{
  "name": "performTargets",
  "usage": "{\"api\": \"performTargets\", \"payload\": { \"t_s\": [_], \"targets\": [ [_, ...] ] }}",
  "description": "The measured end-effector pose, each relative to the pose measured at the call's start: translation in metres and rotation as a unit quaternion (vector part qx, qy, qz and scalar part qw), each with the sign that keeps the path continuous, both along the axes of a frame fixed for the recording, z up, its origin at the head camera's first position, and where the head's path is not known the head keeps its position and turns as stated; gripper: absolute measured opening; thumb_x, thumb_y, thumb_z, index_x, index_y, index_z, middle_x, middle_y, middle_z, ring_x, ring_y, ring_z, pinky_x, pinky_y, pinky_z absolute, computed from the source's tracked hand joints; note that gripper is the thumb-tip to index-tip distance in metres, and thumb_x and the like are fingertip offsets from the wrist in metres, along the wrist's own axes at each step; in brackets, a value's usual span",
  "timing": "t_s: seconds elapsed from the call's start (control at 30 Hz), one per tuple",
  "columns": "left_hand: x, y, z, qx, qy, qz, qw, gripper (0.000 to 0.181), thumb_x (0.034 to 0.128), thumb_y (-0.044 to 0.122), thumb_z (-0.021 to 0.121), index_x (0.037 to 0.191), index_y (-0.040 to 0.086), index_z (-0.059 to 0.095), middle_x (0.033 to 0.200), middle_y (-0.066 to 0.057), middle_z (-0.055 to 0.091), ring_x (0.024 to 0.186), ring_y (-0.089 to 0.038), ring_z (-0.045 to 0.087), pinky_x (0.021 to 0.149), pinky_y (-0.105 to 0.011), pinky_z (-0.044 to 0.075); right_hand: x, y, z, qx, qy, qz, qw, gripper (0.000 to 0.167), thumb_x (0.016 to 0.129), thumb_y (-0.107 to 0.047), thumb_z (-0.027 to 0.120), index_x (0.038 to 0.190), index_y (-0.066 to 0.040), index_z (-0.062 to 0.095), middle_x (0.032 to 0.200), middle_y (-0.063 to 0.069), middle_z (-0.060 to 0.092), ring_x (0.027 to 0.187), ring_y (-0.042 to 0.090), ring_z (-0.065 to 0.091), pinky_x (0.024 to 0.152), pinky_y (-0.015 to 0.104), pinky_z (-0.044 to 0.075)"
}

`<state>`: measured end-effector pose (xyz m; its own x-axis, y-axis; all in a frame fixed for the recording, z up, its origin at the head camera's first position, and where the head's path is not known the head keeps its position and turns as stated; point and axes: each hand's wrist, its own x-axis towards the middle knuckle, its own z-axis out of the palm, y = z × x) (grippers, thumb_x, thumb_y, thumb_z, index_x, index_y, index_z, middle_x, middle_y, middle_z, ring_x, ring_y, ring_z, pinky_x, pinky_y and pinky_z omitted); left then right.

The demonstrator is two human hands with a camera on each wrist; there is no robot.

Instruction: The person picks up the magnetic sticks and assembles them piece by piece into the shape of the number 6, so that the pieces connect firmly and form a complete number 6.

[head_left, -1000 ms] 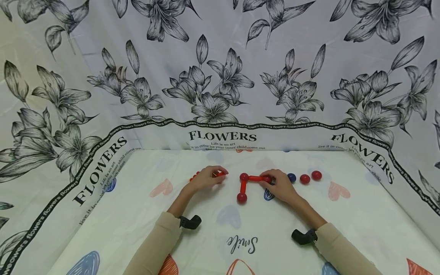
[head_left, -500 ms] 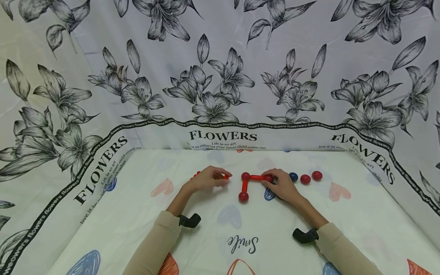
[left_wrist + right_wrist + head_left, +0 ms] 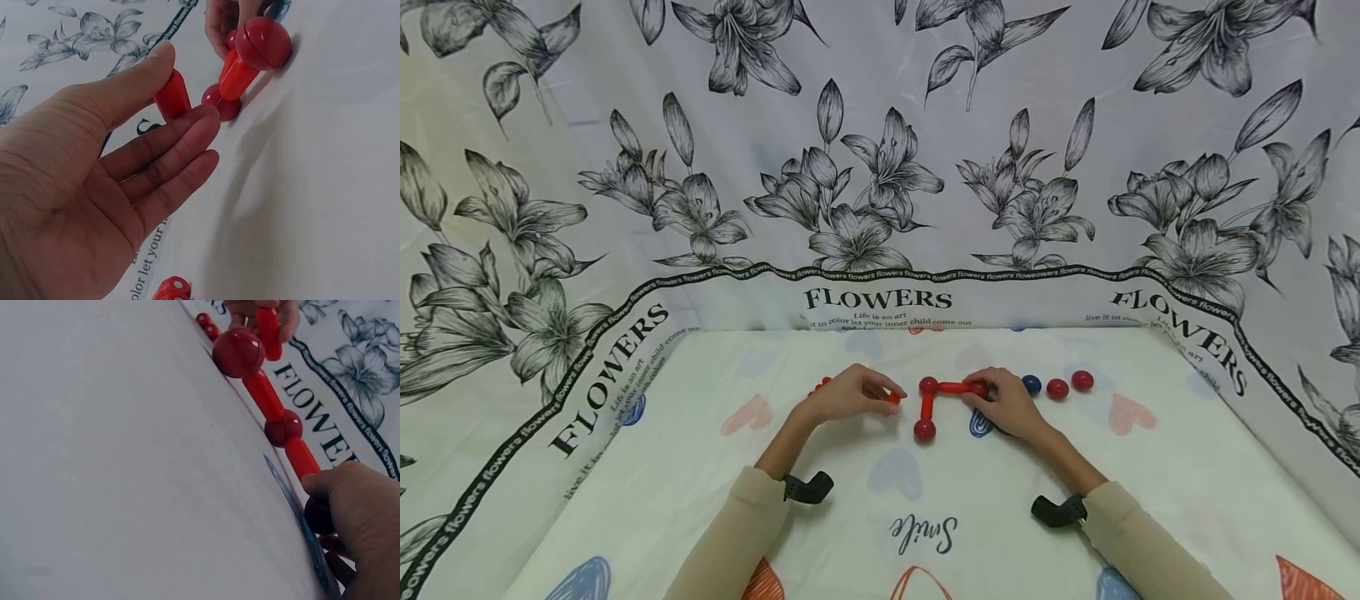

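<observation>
spelling out "flowers" and "life is an art", the backdrop hangs behind a tablecloth reading "smile". the left hand pinches a red rod between thumb and fingertips, dipped slightly lower than half a second ago; the right hand still grips the end ball of the l-shaped red frame on the tablecloth.

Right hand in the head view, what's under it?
Under the right hand, part of a red ball shows, joined to a red rod, with a blue heart print peeking out. The rest of the ball and the cloth beneath the hand are covered.
</observation>
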<state>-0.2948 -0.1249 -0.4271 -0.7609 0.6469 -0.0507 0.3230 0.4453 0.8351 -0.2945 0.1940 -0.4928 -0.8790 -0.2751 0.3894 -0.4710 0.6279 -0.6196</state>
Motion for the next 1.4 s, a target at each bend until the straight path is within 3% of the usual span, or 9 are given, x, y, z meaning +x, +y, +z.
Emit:
{"api": "performTargets", "payload": {
  "t_s": [0.13, 0.3, 0.47, 0.7, 1.0, 1.2, 1.4],
  "targets": [
    [0.008, 0.001, -0.002, 0.020, -0.009, -0.006, 0.9997, 0.036, 0.0832, 0.026, 0.073, 0.116, 0.011, 0.068, 0.095, -0.004, 0.073, 0.085, -0.023, 0.069, 0.075, -0.029, 0.050, 0.000, -0.002, -0.005, 0.001, 0.001, 0.003, 1.0000, 0.027, 0.083, -0.035, 0.072, 0.108, -0.025, 0.068, 0.093, -0.007, 0.064, 0.085, 0.013, 0.049, 0.075, 0.029, 0.044],
    [0.020, 0.007, -0.005, 0.051, 0.008, -0.024, 0.9984, 0.038, 0.0836, 0.028, 0.072, 0.117, 0.010, 0.067, 0.106, -0.008, 0.071, 0.085, -0.020, 0.069, 0.081, -0.028, 0.053, -0.001, -0.002, -0.006, 0.001, 0.010, 0.000, 0.9999, 0.026, 0.083, -0.036, 0.072, 0.107, -0.026, 0.067, 0.093, -0.008, 0.063, 0.085, 0.012, 0.049, 0.075, 0.029, 0.044],
    [0.037, 0.015, -0.005, 0.062, 0.034, -0.017, 0.9974, 0.036, 0.0821, 0.033, 0.073, 0.114, 0.016, 0.070, 0.107, -0.002, 0.072, 0.087, -0.014, 0.067, 0.080, -0.028, 0.054, -0.004, -0.001, -0.005, 0.000, 0.012, -0.003, 0.9999, 0.026, 0.083, -0.036, 0.072, 0.106, -0.027, 0.068, 0.093, -0.008, 0.063, 0.084, 0.012, 0.049, 0.075, 0.029, 0.043],
    [0.055, 0.028, -0.014, 0.061, 0.038, -0.023, 0.9972, 0.031, 0.0809, 0.029, 0.075, 0.111, 0.022, 0.071, 0.102, 0.005, 0.073, 0.086, -0.009, 0.066, 0.080, -0.029, 0.054, -0.004, -0.002, -0.005, -0.001, 0.013, -0.003, 0.9999, 0.026, 0.082, -0.035, 0.073, 0.106, -0.026, 0.068, 0.094, -0.008, 0.064, 0.085, 0.013, 0.049, 0.076, 0.031, 0.044],
    [0.064, 0.039, -0.019, 0.007, 0.054, -0.082, 0.9951, 0.029, 0.0806, 0.032, 0.074, 0.106, 0.019, 0.072, 0.086, 0.014, 0.070, 0.075, -0.003, 0.065, 0.075, -0.022, 0.054, -0.004, -0.001, -0.004, 0.005, 0.011, -0.010, 0.9999, 0.026, 0.083, -0.033, 0.072, 0.107, -0.025, 0.068, 0.096, -0.006, 0.063, 0.087, 0.013, 0.050, 0.078, 0.033, 0.046],
    [0.063, 0.040, -0.028, -0.006, 0.091, -0.069, 0.9934, 0.028, 0.0796, 0.037, 0.075, 0.105, 0.026, 0.071, 0.082, 0.016, 0.066, 0.072, -0.001, 0.060, 0.071, -0.019, 0.052, -0.004, -0.001, 0.000, 0.015, -0.003, -0.007, 0.9999, 0.027, 0.085, -0.033, 0.070, 0.110, -0.025, 0.067, 0.102, -0.004, 0.065, 0.093, 0.015, 0.052, 0.084, 0.037, 0.046],
    [0.061, 0.042, -0.034, -0.007, 0.098, -0.061, 0.9933, 0.030, 0.0787, 0.038, 0.075, 0.106, 0.028, 0.070, 0.076, 0.013, 0.063, 0.071, -0.004, 0.058, 0.068, -0.020, 0.052, -0.009, -0.003, 0.002, 0.027, -0.031, -0.005, 0.9991, 0.027, 0.087, -0.032, 0.068, 0.112, -0.023, 0.065, 0.102, -0.003, 0.063, 0.093, 0.017, 0.050, 0.084, 0.035, 0.043]
  ]
}}
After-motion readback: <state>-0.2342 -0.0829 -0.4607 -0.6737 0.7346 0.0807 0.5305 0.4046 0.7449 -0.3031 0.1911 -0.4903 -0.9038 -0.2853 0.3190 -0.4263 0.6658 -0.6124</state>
